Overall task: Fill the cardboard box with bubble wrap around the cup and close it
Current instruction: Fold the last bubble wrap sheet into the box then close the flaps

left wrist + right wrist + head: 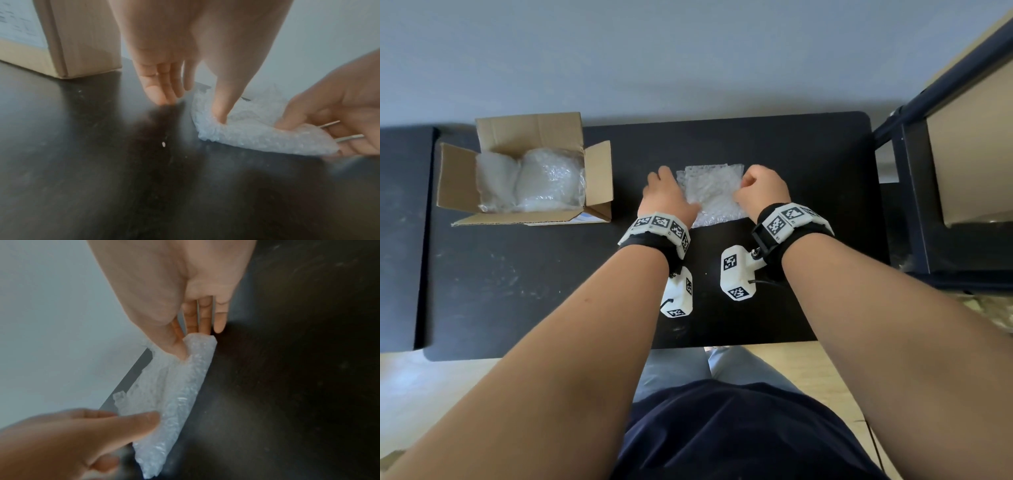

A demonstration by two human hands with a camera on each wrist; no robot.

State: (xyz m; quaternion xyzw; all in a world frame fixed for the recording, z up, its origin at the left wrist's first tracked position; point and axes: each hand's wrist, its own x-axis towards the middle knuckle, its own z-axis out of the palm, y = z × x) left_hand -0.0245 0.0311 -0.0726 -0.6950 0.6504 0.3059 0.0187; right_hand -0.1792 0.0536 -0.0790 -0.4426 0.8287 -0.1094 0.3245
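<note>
An open cardboard box stands at the table's back left with its flaps up. Inside it lies a rounded bundle of bubble wrap; no cup shows. A loose sheet of bubble wrap lies at the table's middle between my hands. My left hand is at its left edge: the thumb presses onto the sheet and the straight fingers touch the table beside it. My right hand pinches the right edge of the sheet between thumb and fingers, lifting that edge.
The black table ends against a grey wall behind. A dark shelf unit stands close on the right, and a second dark surface adjoins on the left. The box's side is just left of my left hand.
</note>
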